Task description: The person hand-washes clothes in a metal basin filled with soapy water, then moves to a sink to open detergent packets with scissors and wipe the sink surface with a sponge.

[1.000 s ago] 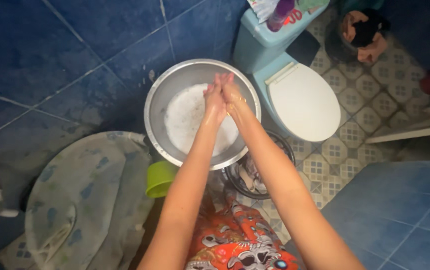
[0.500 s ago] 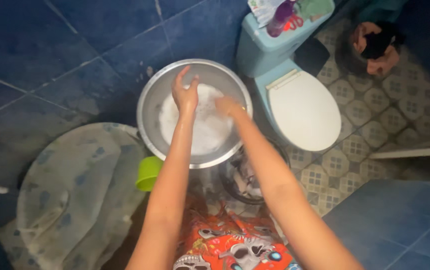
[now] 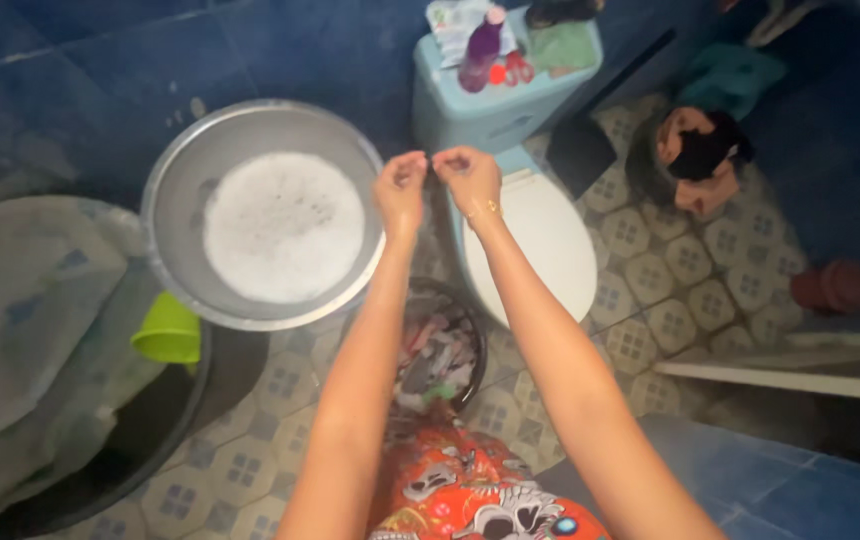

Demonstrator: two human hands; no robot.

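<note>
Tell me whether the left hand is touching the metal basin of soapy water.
Apart. In the head view the left hand is raised just right of the metal basin, past its rim, fingers pinched beside the right hand.

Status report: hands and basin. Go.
Left hand and right hand empty, fingertips nearly meeting, raised between basin and toilet. Basin of suds left of both, untouched. Nothing between them.
</note>
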